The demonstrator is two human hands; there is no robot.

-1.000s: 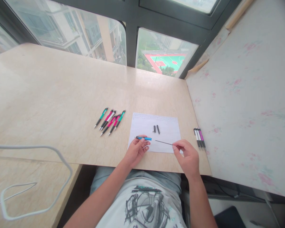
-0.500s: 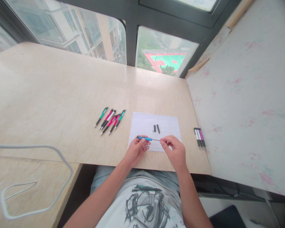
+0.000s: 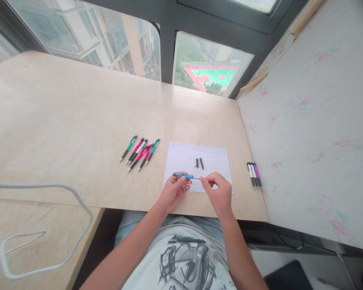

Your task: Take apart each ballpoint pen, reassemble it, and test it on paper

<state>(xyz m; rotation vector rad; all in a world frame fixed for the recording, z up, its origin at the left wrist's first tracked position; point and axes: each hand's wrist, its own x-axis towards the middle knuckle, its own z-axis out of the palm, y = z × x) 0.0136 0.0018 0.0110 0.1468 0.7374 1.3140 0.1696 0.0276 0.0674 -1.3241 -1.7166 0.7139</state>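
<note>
Bright, soft daylight comes through the window panes [image 3: 63,36] at the top, leaving the building [image 3: 133,44] outside pale and hazy, while the basketball court [image 3: 225,77] keeps its strong colour. A whitish sheen lies on the table [image 3: 78,112] near the glass, and the space beneath its near edge sinks into deep shadow. The left hand [image 3: 174,193] and right hand [image 3: 219,193] are evenly lit, without harsh shadows. The wide-angle view stretches toward the edges, and the top right corner darkens. Fine detail is soft: the writing [image 3: 196,147] is unreadable, the refill [image 3: 196,178] a thin dark line.
</note>
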